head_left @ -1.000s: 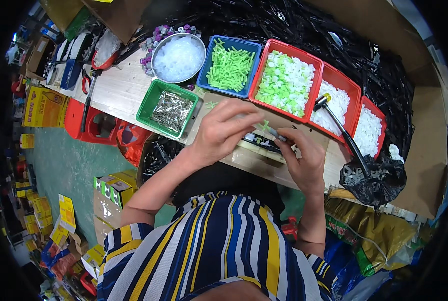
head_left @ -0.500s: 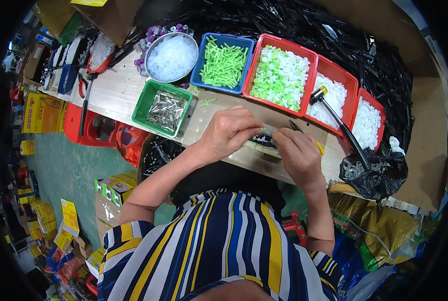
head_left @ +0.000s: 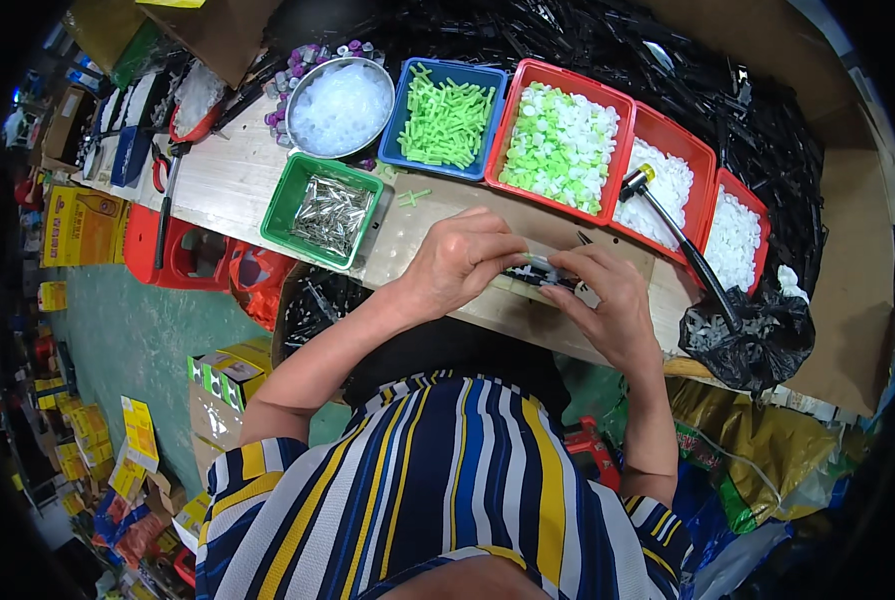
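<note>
Head view, looking down on a pale wooden worktop [head_left: 222, 190]. At centre, above the near part of the worktop: a small, slim, pale translucent piece [head_left: 539, 263], set between two bare hands and mostly covered by fingertips. Left hand [head_left: 457, 258]: thumb and forefinger drawn together, grip pinching the left end. Right hand [head_left: 607, 295]: forefinger at the right end, thumb lower and a little apart; cannot tell whether pinching the piece or merely touching. Directly beneath the fingertips: a narrow dark strip with small white bits [head_left: 529, 277], partly hidden.

For good handling, probably best to anchor the left end firmly and make fine adjustments with the right fingertips. Press straight along the length rather than sideways; likely prone to bending or slipping otherwise. Steady the wrists low. Mind the dark pointed tool tip [head_left: 584, 238] just beyond the right hand, easy to brush with a knuckle.

Left of the left hand: a square green plastic bin [head_left: 282, 205] of slender silvery metal pins [head_left: 329, 218]. Beyond the hands: a blue plastic bin [head_left: 429, 169] of bright green cross-shaped pieces [head_left: 450, 120], with a loose green cross [head_left: 413, 197] nearer on the worktop. To the right: a black-handled hammer [head_left: 682, 240], slanting across red bins, best given elbow room.
</note>
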Motion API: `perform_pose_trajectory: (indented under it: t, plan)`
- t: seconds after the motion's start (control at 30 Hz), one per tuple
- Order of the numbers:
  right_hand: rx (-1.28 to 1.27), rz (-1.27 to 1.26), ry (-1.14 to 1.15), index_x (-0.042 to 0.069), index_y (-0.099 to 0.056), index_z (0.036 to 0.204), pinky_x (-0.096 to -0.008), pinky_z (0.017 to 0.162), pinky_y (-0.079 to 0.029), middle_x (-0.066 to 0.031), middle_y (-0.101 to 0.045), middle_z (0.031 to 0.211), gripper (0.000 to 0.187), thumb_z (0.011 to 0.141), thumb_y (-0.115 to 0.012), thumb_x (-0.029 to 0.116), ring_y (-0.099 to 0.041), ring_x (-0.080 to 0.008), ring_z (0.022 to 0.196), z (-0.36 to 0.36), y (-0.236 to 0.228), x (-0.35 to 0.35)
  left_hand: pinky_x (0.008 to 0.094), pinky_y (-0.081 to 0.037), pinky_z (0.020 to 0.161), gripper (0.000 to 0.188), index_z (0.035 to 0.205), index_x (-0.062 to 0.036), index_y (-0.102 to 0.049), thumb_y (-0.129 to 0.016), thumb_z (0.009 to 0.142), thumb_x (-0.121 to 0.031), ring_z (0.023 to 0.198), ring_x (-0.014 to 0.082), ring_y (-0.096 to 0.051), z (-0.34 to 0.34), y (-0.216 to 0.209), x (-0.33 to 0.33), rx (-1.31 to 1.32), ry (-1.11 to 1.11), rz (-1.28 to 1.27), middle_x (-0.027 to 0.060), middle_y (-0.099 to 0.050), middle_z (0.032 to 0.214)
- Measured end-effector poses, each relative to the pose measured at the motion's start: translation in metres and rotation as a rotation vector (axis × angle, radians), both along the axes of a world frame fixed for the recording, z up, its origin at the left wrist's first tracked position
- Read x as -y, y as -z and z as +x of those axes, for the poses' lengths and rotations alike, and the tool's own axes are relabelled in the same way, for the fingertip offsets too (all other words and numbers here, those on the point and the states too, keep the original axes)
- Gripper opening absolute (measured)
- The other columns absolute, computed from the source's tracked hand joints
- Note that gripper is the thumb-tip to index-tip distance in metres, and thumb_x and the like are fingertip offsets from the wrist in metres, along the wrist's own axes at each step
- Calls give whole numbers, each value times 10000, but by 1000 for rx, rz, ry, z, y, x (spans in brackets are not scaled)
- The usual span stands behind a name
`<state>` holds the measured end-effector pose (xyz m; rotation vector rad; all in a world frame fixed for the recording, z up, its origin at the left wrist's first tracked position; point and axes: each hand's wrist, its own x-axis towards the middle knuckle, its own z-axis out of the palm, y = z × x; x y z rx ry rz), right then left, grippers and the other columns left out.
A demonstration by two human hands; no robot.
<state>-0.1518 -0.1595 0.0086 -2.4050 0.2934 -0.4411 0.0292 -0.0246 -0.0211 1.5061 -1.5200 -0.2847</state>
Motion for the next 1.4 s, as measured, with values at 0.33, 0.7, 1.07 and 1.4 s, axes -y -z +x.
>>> perform_pose_trajectory:
  t: [0.33,0.7,1.07,1.4]
  plan:
    - [-44,-103,18,48,-674,1032,-372,742,-424,-87,-667,968,311,761,-788,153,-636,-265,900,-12,-2,1,380,-478,660,186,942,-1,-693,-738,773,-60,756,294,-598,-6,3,2,-32,-15,4,118,-622,797]
    - [-156,-182,51,35,-662,1014,-389,742,-425,-94,-606,950,309,739,-775,119,-608,-285,902,-30,10,7,366,-509,731,353,1031,-8,-688,-795,723,-144,946,283,-604,-24,44,-16,499,-35,-185,95,-633,999]
    - [-170,-188,24,37,-658,999,-385,712,-409,-83,-592,929,287,750,-770,125,-594,-274,879,-23,16,3,349,-510,713,382,1051,42,-684,-808,712,-80,922,258,-619,-24,56,-13,499,16,-241,97,-635,1033]
    - [-69,-106,77,28,-655,1023,-390,727,-452,-103,-590,953,336,716,-780,85,-602,-286,886,-22,26,2,348,-498,718,372,1062,42,-674,-779,732,-96,947,256,-609,-23,57,-13,525,14,-243,93,-627,1041]
